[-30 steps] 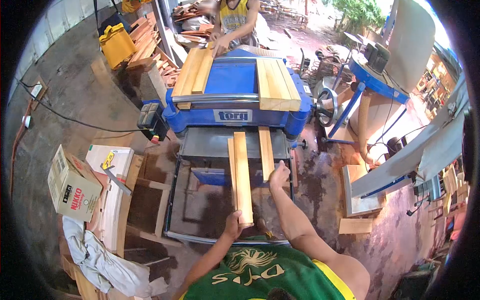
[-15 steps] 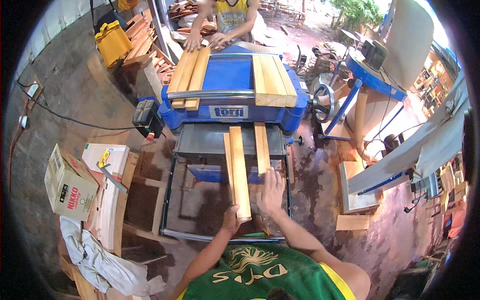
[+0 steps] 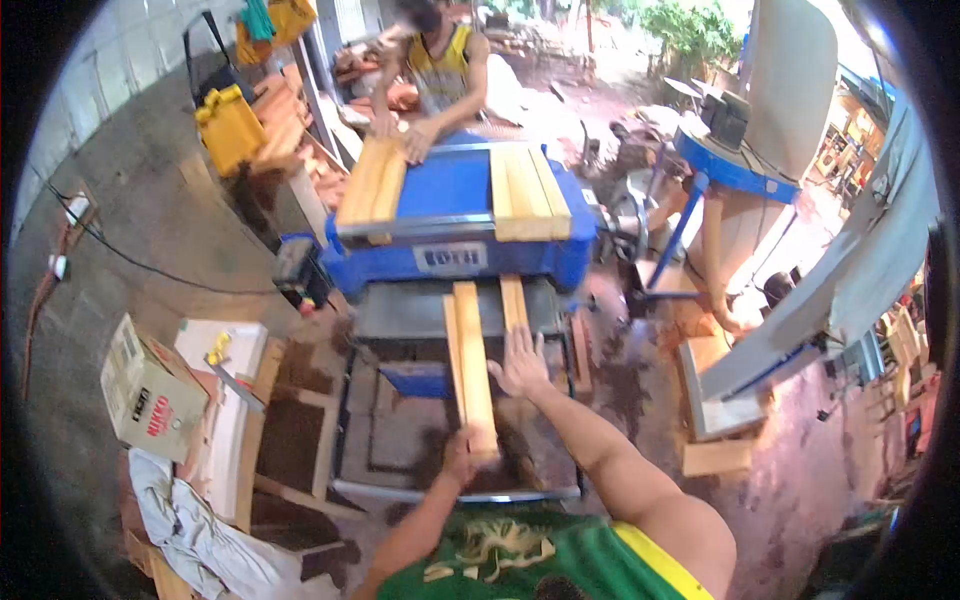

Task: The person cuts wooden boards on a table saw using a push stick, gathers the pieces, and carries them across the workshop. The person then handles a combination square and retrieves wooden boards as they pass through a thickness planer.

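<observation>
My left hand (image 3: 464, 457) is wrapped round the near ends of two narrow wooden strips (image 3: 474, 375), which point away over the frame below the blue planer (image 3: 360, 262). Fingers spread, my right hand (image 3: 521, 363) lies against the near end of another strip (image 3: 513, 302). That strip's far end reaches the planer's lower opening. Boards lie on top of the machine, a group at the left (image 3: 372, 190) and a group at the right (image 3: 527, 195).
Behind the planer a co-worker (image 3: 440, 75) has both hands on the left boards. A cardboard box (image 3: 152, 392) and white cloth (image 3: 205, 535) lie at the left. A blue-framed machine (image 3: 690, 150) stands at the right.
My right hand has moved forward against the strip, which has gone farther under the planer. The co-worker's hands have shifted on the left boards. The whole view has tilted slightly.
</observation>
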